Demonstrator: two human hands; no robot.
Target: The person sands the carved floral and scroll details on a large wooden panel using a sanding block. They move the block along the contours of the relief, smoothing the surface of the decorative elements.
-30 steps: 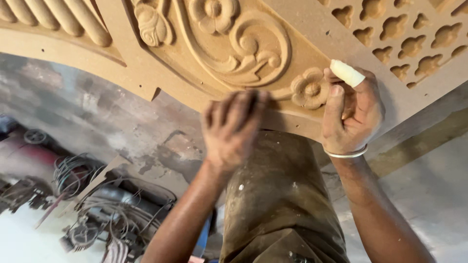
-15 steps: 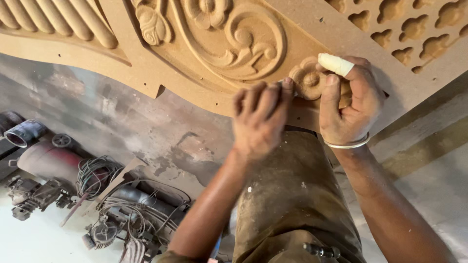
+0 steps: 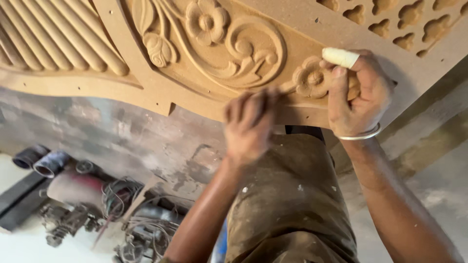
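Both hands are up on the carved wooden panel now. My left hand is blurred with motion, fingers curled down against the panel's lower edge just below the big scroll; whether it grips anything I cannot tell. My right hand is closed around the small carved rosette, its bandaged thumb laid across the top, a metal bangle at the wrist.

Since a second ago the left hand has slid rightward along the edge and then eased back a touch, while the right has barely shifted off that rosette. I read that as rubbing strokes along the border, with the right hand steadying the piece.

Surface: raw, pale-brown board, matte, deeply cut with flowers, leaves and fluted ribs at left, pierced lattice at upper right, small holes dotted along the rim. My dusty brown garment fills the middle below.

Down at floor level, lower left, I see a clutter of power tools and tangled cables, dark pipe ends, and a stained concrete floor.
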